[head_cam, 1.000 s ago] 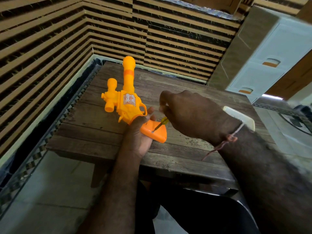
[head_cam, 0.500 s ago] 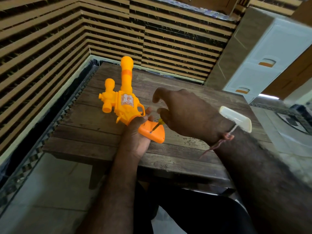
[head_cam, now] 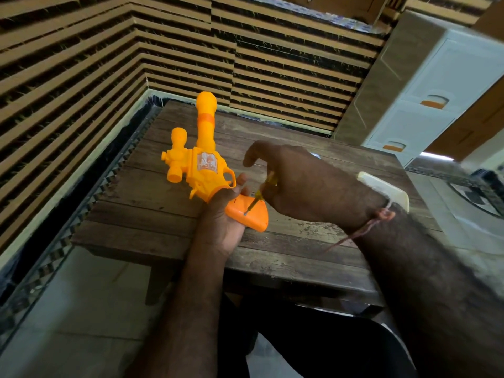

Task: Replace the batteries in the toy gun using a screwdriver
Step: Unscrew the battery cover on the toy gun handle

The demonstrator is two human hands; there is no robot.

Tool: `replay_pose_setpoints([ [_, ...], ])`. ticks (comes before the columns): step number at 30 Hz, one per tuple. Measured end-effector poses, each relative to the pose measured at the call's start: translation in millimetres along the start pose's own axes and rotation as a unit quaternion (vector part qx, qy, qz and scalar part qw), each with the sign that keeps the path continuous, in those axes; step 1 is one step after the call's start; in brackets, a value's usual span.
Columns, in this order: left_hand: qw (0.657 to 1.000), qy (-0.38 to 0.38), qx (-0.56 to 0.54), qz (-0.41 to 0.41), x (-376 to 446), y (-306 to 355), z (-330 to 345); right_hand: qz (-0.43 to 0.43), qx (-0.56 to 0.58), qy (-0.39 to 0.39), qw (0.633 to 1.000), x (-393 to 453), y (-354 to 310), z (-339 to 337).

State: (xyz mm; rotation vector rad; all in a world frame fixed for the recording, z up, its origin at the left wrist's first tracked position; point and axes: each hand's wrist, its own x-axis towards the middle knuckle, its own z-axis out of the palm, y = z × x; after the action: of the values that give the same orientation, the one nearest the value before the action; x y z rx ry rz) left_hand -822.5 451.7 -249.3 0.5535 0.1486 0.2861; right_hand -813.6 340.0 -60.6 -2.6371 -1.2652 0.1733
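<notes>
Early stage: left hand (head_cam: pixel 221 214) grips the toy gun (head_cam: pixel 203 170) handle; right hand (head_cam: pixel 308 184) pinches the screwdriver (head_cam: pixel 259 197), apparently in the cover screw; batteries unchanged

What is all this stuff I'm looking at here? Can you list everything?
toy gun: one, orange, lying on the table, grip toward the person
screwdriver: one, yellow handle, tip on the gun's grip
table: one, dark wood planks, in the wall corner
white flat object: one, on the table's right edge, partly hidden
drawer cabinet: one, white with orange handles, right of the table
left hand: holds the gun's grip
right hand: holds the screwdriver
</notes>
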Motion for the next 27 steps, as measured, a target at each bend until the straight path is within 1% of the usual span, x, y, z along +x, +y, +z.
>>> replay_pose_setpoints([
  [2, 1.000, -0.014, 0.000, 0.010, -0.3, 0.1, -1.4, 0.007, 0.011, -0.020, 1.000, -1.7, 1.1, -3.8],
  [4, 1.000, -0.017, 0.007, 0.015, -0.7, 0.0, -1.2, 0.019, 0.008, -0.020, 1.000, -3.4, 2.5, -3.6],
  [9, 1.000, 0.017, -0.018, 0.012, -1.6, 5.1, 4.0, 0.039, 0.018, 0.019, 0.999, -7.5, 13.1, 5.6],
  [12, 0.998, 0.029, -0.040, 0.032, -2.7, 7.0, 6.7, 0.051, 0.064, 0.035, 0.996, -12.6, 27.0, 12.0],
  [15, 0.998, 0.020, -0.044, 0.028, -5.8, 8.5, 9.8, 0.071, 0.111, 0.040, 0.990, -18.5, 40.1, 19.0],
  [19, 0.999, 0.004, -0.043, 0.020, -9.3, 10.3, 13.2, 0.090, 0.131, 0.038, 0.987, -24.9, 54.1, 29.1],
  [22, 0.999, 0.000, -0.035, 0.021, -13.4, 12.0, 18.4, 0.104, 0.167, 0.044, 0.980, -29.8, 60.5, 36.1],
  [24, 0.999, 0.005, -0.039, 0.021, -12.9, 12.2, 16.9, 0.118, 0.194, 0.059, 0.972, -33.0, 64.2, 39.8],
  [27, 0.998, 0.004, -0.049, 0.026, -9.4, 11.9, 10.8, 0.149, 0.261, 0.092, 0.949, -40.7, 73.7, 43.5],
])
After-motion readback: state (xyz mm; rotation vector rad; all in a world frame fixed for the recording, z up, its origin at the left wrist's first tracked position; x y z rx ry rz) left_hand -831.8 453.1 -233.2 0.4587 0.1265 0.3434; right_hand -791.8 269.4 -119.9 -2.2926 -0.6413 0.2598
